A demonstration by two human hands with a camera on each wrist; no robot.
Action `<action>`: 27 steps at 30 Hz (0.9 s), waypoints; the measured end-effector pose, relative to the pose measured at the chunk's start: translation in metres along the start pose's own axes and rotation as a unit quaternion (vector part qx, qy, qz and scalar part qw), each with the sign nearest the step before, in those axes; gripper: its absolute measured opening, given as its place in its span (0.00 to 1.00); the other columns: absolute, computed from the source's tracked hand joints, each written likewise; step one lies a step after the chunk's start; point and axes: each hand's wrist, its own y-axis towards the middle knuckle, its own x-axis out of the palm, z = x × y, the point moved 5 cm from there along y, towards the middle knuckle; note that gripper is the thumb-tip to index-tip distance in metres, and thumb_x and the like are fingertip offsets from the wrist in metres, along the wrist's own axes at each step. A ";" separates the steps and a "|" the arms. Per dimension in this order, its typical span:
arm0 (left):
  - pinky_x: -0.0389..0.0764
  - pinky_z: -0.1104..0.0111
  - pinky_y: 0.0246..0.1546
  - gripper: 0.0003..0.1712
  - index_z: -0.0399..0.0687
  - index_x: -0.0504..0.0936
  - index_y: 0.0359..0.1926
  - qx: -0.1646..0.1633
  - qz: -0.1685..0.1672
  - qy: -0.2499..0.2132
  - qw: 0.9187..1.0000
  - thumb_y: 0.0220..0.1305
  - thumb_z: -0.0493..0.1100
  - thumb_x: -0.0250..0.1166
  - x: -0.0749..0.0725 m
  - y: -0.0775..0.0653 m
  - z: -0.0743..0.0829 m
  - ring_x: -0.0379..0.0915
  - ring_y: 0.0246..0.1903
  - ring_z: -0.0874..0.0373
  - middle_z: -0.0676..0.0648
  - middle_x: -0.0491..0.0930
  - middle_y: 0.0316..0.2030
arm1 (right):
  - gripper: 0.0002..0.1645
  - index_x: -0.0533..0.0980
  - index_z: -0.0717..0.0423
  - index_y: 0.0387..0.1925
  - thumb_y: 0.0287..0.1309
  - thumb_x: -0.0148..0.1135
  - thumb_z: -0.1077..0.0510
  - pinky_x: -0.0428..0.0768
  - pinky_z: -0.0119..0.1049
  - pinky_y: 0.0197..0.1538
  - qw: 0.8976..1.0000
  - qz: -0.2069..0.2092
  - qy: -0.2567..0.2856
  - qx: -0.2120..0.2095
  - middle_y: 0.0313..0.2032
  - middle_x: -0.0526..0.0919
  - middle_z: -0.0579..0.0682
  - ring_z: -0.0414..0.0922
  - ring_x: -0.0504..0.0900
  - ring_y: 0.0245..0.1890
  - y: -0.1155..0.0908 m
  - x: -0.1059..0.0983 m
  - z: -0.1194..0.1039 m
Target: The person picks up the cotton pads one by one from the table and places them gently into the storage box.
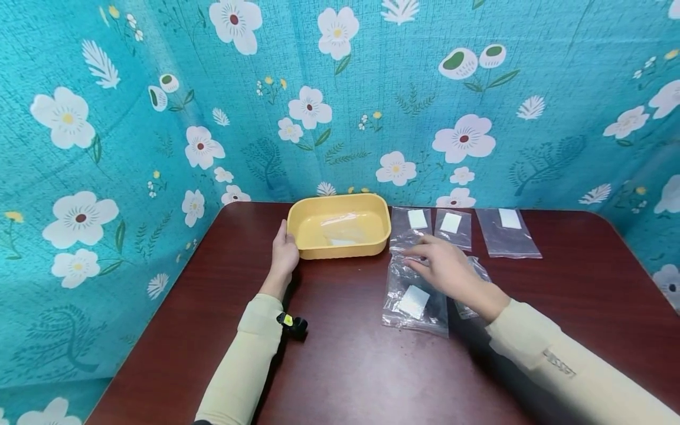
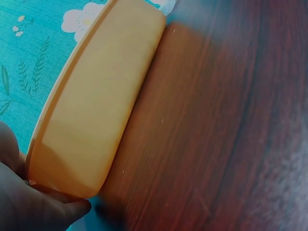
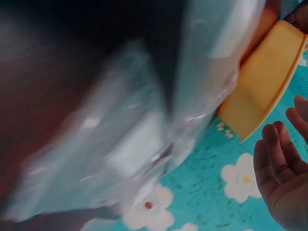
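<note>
My left hand (image 1: 284, 255) grips the left end of a yellow plastic basin (image 1: 340, 252), with the thumb low on the near side and the other fingers around the end. Inside the basin lies a clear bag (image 1: 342, 230) with a white patch. My right hand (image 1: 448, 268) is over a clear zip bag (image 1: 393, 316) holding a white card (image 1: 414, 301). Its fingers are loosely bent with nothing between them, as the right wrist view also shows. Part of another clear bag (image 1: 467, 311) shows beneath the right forearm.
Along the table's back edge, right of the basin, lie several more clear bags, among them a small bag (image 1: 462, 236) and a larger bag (image 1: 517, 248), each with a white card. A blue flowered curtain (image 1: 372, 118) hangs behind the dark red table (image 1: 340, 378).
</note>
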 end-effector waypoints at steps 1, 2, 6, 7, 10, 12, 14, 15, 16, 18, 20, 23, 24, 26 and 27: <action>0.49 0.62 0.74 0.32 0.50 0.42 0.81 -0.001 -0.001 0.001 1.000 0.82 0.39 0.36 0.001 0.000 0.000 0.38 0.77 0.56 0.49 0.43 0.79 | 0.13 0.88 0.55 0.45 0.59 0.73 0.57 0.83 0.50 0.40 1.000 0.001 -0.005 0.000 0.40 0.84 0.53 0.51 0.83 0.39 -0.007 -0.002 0.004; 0.49 0.62 0.74 0.32 0.50 0.42 0.81 -0.002 -0.003 -0.001 1.000 0.82 0.39 0.36 0.001 0.000 0.000 0.38 0.77 0.56 0.49 0.43 0.79 | 0.12 0.88 0.55 0.44 0.59 0.73 0.57 0.82 0.49 0.38 1.000 0.001 -0.007 0.004 0.39 0.84 0.53 0.51 0.83 0.38 -0.014 -0.004 0.008; 0.49 0.62 0.74 0.32 0.49 0.41 0.81 -0.001 -0.002 0.000 1.000 0.82 0.39 0.36 0.000 -0.002 0.001 0.37 0.77 0.56 0.49 0.42 0.79 | 0.14 0.88 0.54 0.46 0.58 0.73 0.56 0.80 0.42 0.32 0.999 -0.009 -0.018 0.026 0.38 0.83 0.51 0.47 0.82 0.33 -0.038 -0.008 0.024; 0.48 0.62 0.74 0.32 0.49 0.41 0.81 -0.001 -0.003 0.002 1.000 0.82 0.39 0.35 0.000 -0.003 0.002 0.37 0.77 0.56 0.49 0.42 0.79 | 0.14 0.88 0.54 0.46 0.58 0.74 0.56 0.80 0.42 0.31 0.999 -0.013 -0.021 0.035 0.38 0.83 0.51 0.47 0.82 0.33 -0.044 -0.009 0.028; 0.48 0.62 0.74 0.32 0.49 0.41 0.81 0.003 -0.005 0.005 1.000 0.82 0.38 0.35 0.000 -0.004 0.003 0.37 0.77 0.56 0.48 0.42 0.79 | 0.15 0.88 0.53 0.46 0.57 0.74 0.55 0.81 0.43 0.31 0.997 -0.020 -0.033 0.060 0.39 0.83 0.52 0.47 0.83 0.33 -0.058 -0.011 0.040; 0.48 0.62 0.74 0.31 0.48 0.41 0.81 0.005 -0.008 0.007 1.000 0.82 0.39 0.35 0.002 -0.004 0.004 0.37 0.77 0.56 0.48 0.42 0.79 | 0.14 0.88 0.54 0.44 0.55 0.75 0.56 0.82 0.46 0.33 0.997 -0.017 -0.042 0.070 0.40 0.83 0.53 0.48 0.83 0.34 -0.067 -0.014 0.047; 0.48 0.63 0.74 0.31 0.48 0.41 0.81 0.005 -0.009 0.008 1.000 0.82 0.39 0.35 0.002 -0.004 0.005 0.37 0.77 0.57 0.49 0.42 0.79 | 0.14 0.88 0.55 0.43 0.54 0.76 0.56 0.82 0.47 0.35 0.996 -0.012 -0.048 0.073 0.40 0.83 0.54 0.48 0.83 0.34 -0.074 -0.017 0.052; 0.47 0.63 0.74 0.31 0.48 0.41 0.81 0.005 -0.009 0.008 1.000 0.82 0.39 0.35 0.002 -0.003 0.005 0.37 0.77 0.57 0.49 0.42 0.79 | 0.14 0.88 0.55 0.43 0.54 0.76 0.56 0.82 0.47 0.34 0.996 -0.009 -0.051 0.072 0.39 0.83 0.53 0.48 0.82 0.33 -0.077 -0.018 0.054; 0.47 0.64 0.74 0.31 0.48 0.41 0.81 0.004 -0.009 0.008 1.000 0.82 0.39 0.35 0.002 -0.003 0.005 0.36 0.76 0.57 0.49 0.42 0.79 | 0.13 0.88 0.56 0.42 0.54 0.76 0.57 0.81 0.46 0.34 0.996 -0.008 -0.051 0.070 0.39 0.83 0.53 0.48 0.82 0.33 -0.080 -0.020 0.055; 0.47 0.64 0.74 0.31 0.48 0.42 0.81 0.003 -0.006 0.008 1.000 0.82 0.39 0.35 0.001 -0.002 0.004 0.37 0.76 0.57 0.49 0.42 0.79 | 0.13 0.88 0.55 0.42 0.54 0.76 0.56 0.81 0.46 0.33 0.996 -0.009 -0.051 0.070 0.38 0.82 0.52 0.47 0.82 0.33 -0.086 -0.022 0.058; 0.47 0.64 0.74 0.31 0.48 0.42 0.81 0.003 -0.006 0.009 1.000 0.82 0.39 0.35 0.001 -0.002 0.004 0.36 0.76 0.58 0.49 0.42 0.79 | 0.13 0.88 0.55 0.42 0.54 0.76 0.56 0.80 0.45 0.33 0.996 -0.014 -0.050 0.072 0.37 0.82 0.51 0.47 0.82 0.33 -0.092 -0.024 0.062; 0.47 0.64 0.74 0.31 0.48 0.42 0.81 0.002 -0.005 0.011 1.000 0.82 0.39 0.35 0.001 -0.002 0.003 0.36 0.76 0.57 0.49 0.41 0.79 | 0.14 0.88 0.55 0.43 0.54 0.76 0.55 0.80 0.46 0.34 0.995 -0.018 -0.050 0.079 0.37 0.82 0.51 0.47 0.82 0.34 -0.101 -0.025 0.067; 0.47 0.64 0.74 0.31 0.48 0.41 0.81 0.001 -0.005 0.012 1.000 0.82 0.39 0.35 0.001 -0.002 0.003 0.36 0.76 0.57 0.49 0.41 0.79 | 0.15 0.88 0.55 0.43 0.53 0.76 0.55 0.80 0.45 0.33 0.995 -0.019 -0.052 0.081 0.37 0.82 0.50 0.47 0.82 0.34 -0.104 -0.024 0.069; 0.46 0.63 0.74 0.31 0.48 0.41 0.81 0.001 -0.005 0.014 1.000 0.82 0.39 0.35 0.002 -0.001 0.002 0.36 0.76 0.57 0.49 0.41 0.79 | 0.17 0.88 0.54 0.45 0.53 0.76 0.54 0.79 0.43 0.32 0.995 -0.023 -0.054 0.086 0.37 0.82 0.50 0.46 0.81 0.33 -0.108 -0.023 0.072; 0.46 0.63 0.74 0.31 0.48 0.41 0.81 0.000 -0.005 0.013 1.000 0.82 0.39 0.34 0.002 -0.001 0.002 0.36 0.76 0.57 0.49 0.41 0.79 | 0.17 0.88 0.55 0.45 0.53 0.76 0.54 0.78 0.42 0.31 0.994 -0.025 -0.056 0.087 0.37 0.82 0.50 0.45 0.81 0.33 -0.110 -0.023 0.074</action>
